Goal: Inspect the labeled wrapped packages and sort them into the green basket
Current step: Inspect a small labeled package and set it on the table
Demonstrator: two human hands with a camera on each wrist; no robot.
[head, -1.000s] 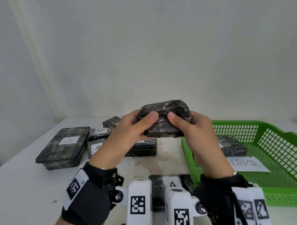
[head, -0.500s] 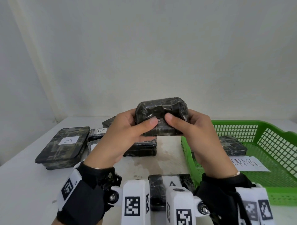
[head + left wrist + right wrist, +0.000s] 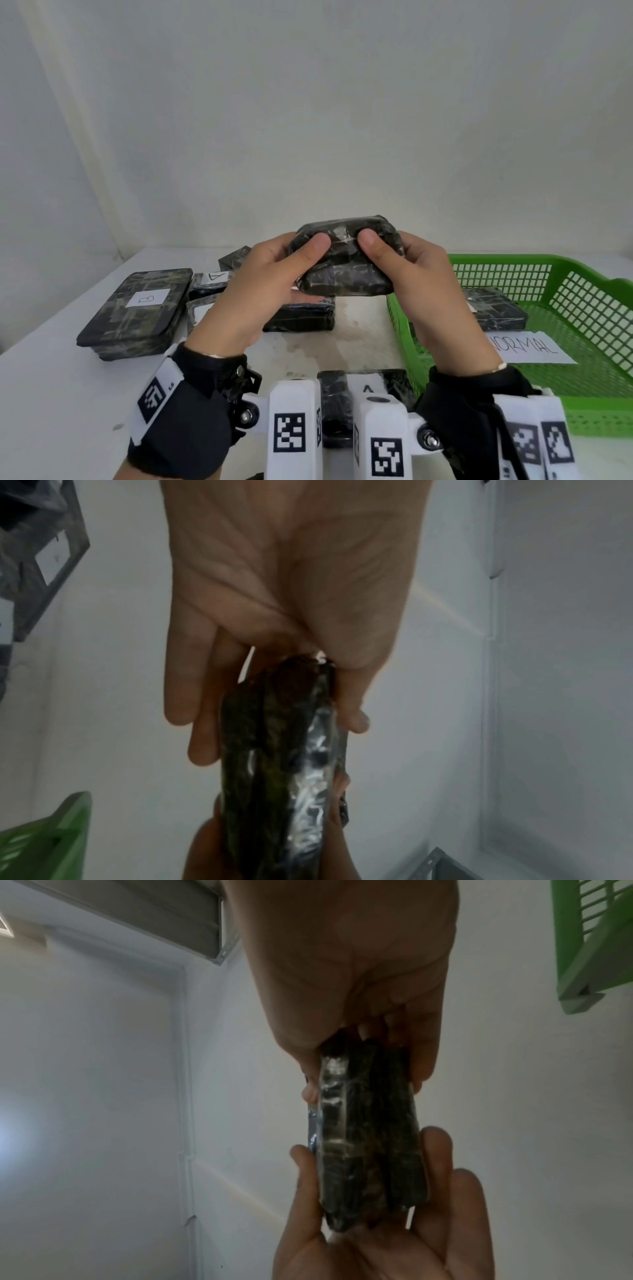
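Observation:
A dark, camouflage-patterned wrapped package (image 3: 346, 270) is held up over the table between both hands. My left hand (image 3: 274, 274) grips its left end, thumb on the near face. My right hand (image 3: 421, 274) grips its right end the same way. In the left wrist view the package (image 3: 274, 764) runs edge-on away from the palm, and in the right wrist view the package (image 3: 369, 1131) sits between thumb and fingers. Its label is hidden. The green basket (image 3: 582, 404) stands at the right with one wrapped package (image 3: 496, 308) and a "NORMAL" paper (image 3: 527, 346) inside.
On the white table at the left lies a large flat package labeled B (image 3: 137, 308), with several smaller wrapped packages (image 3: 301, 315) beside it, one labeled A (image 3: 212, 279). Another package labeled A (image 3: 366, 390) lies near the front edge between my wrists. A white wall rises behind.
Both hands have tilted the held package, its top edge rolling toward me and slightly upward. The grip stays the same.

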